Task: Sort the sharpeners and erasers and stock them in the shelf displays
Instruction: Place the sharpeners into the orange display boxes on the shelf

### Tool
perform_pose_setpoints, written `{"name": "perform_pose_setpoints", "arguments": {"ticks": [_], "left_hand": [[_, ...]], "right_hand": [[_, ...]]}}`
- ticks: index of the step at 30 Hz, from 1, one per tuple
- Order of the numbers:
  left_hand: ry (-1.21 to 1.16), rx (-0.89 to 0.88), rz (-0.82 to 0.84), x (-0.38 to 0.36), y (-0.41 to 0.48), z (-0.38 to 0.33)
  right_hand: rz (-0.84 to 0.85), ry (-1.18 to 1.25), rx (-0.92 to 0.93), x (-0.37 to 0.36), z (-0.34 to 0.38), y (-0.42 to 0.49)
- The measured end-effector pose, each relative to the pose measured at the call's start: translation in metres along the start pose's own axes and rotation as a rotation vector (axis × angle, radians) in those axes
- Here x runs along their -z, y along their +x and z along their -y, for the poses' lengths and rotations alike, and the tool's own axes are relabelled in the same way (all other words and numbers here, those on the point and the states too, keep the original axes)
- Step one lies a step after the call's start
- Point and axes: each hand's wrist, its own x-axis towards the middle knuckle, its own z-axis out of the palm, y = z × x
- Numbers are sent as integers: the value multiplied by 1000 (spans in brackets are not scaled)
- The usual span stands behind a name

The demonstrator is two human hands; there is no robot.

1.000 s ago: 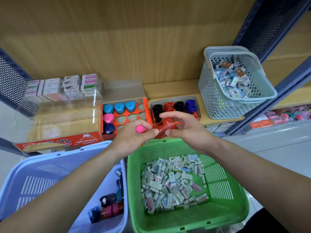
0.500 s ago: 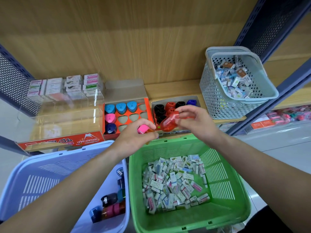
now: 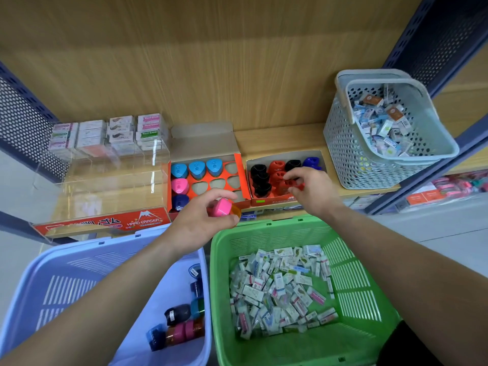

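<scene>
My left hand (image 3: 203, 220) pinches a pink sharpener (image 3: 222, 207) just in front of the orange display tray (image 3: 241, 178), which holds blue, pink and dark blue sharpeners in cut-out slots. My right hand (image 3: 311, 190) grips a red sharpener (image 3: 286, 184) inside the grey display box (image 3: 285, 154) of black, red and blue sharpeners. Below, a lavender basket (image 3: 79, 281) holds several loose sharpeners and a green basket (image 3: 351, 260) is full of wrapped erasers (image 3: 280, 286).
A clear acrylic eraser display (image 3: 105, 196) with stacked eraser boxes (image 3: 111, 133) stands at the shelf's left. A grey perforated basket (image 3: 351, 154) of boxed erasers sits at the shelf's right, beside a dark blue shelf post (image 3: 433, 43).
My right hand has carried the red sharpener forward from above the green basket into the grey display box. My left hand with the pink sharpener stays almost where it was.
</scene>
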Motion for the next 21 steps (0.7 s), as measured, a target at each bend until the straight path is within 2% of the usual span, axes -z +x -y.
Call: {"name": "perform_pose_setpoints", "arguments": {"ticks": [9,19,21], "left_hand": [[-34,60,-16,5,7,9],[-55,53,-50,2,8,9],[-46,30,-48,2,7,8]], "right_hand": [[-5,-10,40,-13,-6,10],[152,-20,-3,-16,-8,11],[132,-38,-16,-10,-5,9]]}}
